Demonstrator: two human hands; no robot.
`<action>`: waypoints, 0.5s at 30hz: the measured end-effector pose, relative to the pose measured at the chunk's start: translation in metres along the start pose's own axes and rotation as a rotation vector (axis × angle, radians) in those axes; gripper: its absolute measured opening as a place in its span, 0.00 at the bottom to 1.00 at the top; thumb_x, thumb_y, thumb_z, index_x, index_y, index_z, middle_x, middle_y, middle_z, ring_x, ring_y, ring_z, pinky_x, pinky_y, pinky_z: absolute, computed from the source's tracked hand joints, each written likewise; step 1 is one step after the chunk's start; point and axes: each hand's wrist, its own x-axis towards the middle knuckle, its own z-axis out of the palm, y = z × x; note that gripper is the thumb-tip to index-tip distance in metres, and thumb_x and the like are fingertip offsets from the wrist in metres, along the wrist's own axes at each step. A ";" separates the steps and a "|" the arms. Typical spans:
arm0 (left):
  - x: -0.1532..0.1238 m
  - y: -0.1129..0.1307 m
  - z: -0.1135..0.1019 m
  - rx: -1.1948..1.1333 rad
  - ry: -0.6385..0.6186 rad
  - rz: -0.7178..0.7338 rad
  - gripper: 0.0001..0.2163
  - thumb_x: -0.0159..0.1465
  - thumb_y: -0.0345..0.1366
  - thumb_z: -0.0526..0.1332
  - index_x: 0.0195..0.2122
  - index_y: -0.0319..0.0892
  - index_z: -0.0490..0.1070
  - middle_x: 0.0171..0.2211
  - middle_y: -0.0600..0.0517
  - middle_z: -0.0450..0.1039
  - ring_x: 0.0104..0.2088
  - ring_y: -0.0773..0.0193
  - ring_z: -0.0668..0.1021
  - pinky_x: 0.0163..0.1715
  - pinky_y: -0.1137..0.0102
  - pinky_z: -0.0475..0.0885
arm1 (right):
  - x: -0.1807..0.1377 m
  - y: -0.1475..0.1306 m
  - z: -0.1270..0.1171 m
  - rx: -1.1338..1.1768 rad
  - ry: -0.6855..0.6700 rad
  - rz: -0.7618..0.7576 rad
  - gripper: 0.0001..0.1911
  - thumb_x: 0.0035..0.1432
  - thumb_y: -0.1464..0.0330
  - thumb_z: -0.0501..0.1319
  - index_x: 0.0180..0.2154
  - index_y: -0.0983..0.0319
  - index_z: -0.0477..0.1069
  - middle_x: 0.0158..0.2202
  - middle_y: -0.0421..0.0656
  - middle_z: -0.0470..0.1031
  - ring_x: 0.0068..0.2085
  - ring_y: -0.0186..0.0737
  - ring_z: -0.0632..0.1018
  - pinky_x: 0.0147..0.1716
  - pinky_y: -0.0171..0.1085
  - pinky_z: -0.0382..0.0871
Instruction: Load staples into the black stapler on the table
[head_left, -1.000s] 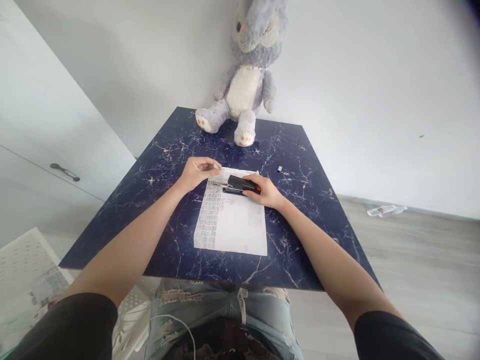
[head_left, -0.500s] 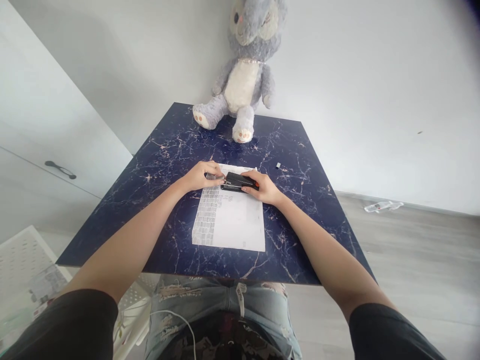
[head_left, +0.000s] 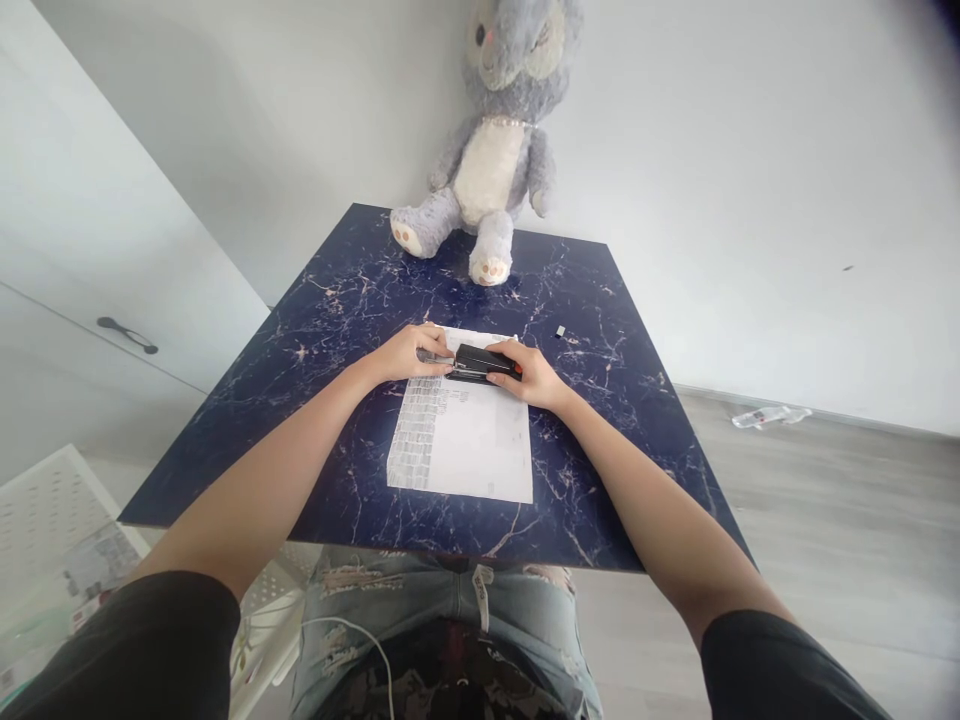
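Navy marble-patterned table (head_left: pixel 337 300) filled most of my feed, with a grey plush rabbit (head_left: pixel 495 150) seated at its far edge against the wall. A printed paper sheet (head_left: pixel 469 450) lay flat near the middle of the table, with a black stapler (head_left: pixel 480 362) resting across its far edge. The right hand (head_left: pixel 529 375) was closed over the stapler's rear half, fingers wrapped down on the body. The left hand (head_left: pixel 409 352) was curled at the stapler's metal nose, fingertips right against it. I could not tell whether they pinched the paper's corner or the stapler itself. A tiny pale scrap (head_left: pixel 559 331) sat apart on the table, to the right.

I judged the main risk to be those left fingertips. They were so close to the mouth that a press from the right hand could nip them. The sheet could also skew if the stapler slid.
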 end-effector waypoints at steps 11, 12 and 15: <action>0.001 -0.004 0.001 0.039 -0.031 0.000 0.07 0.58 0.43 0.76 0.37 0.50 0.87 0.34 0.48 0.80 0.38 0.53 0.79 0.46 0.56 0.74 | 0.000 -0.001 -0.001 0.005 0.001 -0.009 0.21 0.68 0.55 0.65 0.56 0.59 0.74 0.51 0.49 0.82 0.47 0.50 0.81 0.51 0.49 0.76; 0.001 -0.005 0.001 0.041 -0.031 0.010 0.07 0.59 0.43 0.75 0.38 0.50 0.87 0.34 0.48 0.80 0.38 0.54 0.79 0.45 0.57 0.73 | 0.000 -0.001 -0.001 0.005 0.003 -0.012 0.21 0.68 0.55 0.65 0.56 0.59 0.74 0.51 0.49 0.82 0.47 0.50 0.81 0.51 0.49 0.76; 0.000 -0.007 0.001 0.061 -0.038 0.041 0.08 0.61 0.42 0.74 0.39 0.48 0.87 0.35 0.48 0.80 0.38 0.55 0.79 0.45 0.58 0.73 | 0.000 -0.001 -0.001 0.001 0.007 -0.020 0.21 0.68 0.55 0.65 0.56 0.59 0.74 0.50 0.49 0.82 0.47 0.50 0.81 0.49 0.48 0.76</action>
